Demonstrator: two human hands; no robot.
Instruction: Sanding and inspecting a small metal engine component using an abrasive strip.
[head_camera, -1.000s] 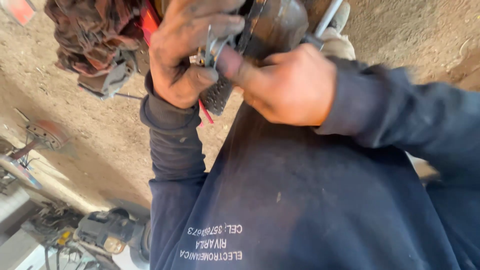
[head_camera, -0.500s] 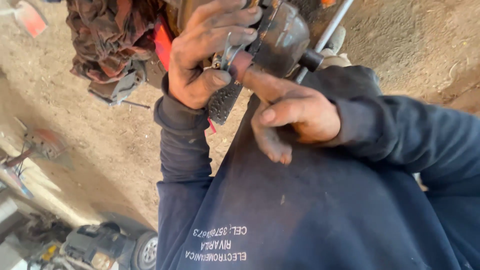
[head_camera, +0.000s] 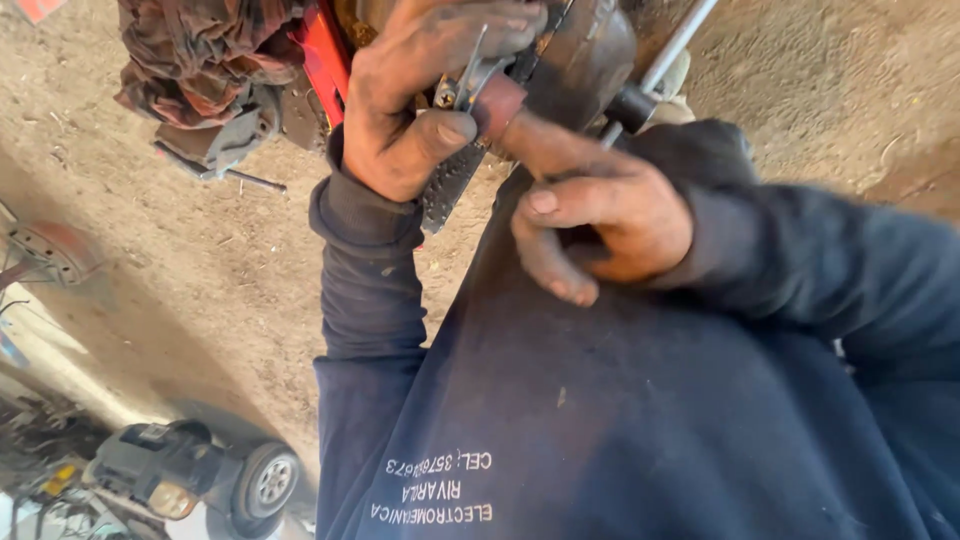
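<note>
Work looks midway to me: left hand (head_camera: 415, 110) clamps the metal clip (head_camera: 468, 85) against the rusty housing (head_camera: 590, 50), right hand (head_camera: 600, 215) fingertip presses it, otherwise loosely curled, empty.

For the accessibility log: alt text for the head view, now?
Grimy left hand grips a small metal clip on a rusty round metal part; the right hand points its forefinger at the same spot. Dark blue sweatshirt fills the foreground above a dirt floor.

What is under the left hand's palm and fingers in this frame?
The left hand wraps a grey metal bracket with a bolt head, and a dark perforated strip sticks out below the thumb. The right hand points its forefinger there. What the palm covers is hidden.
</note>
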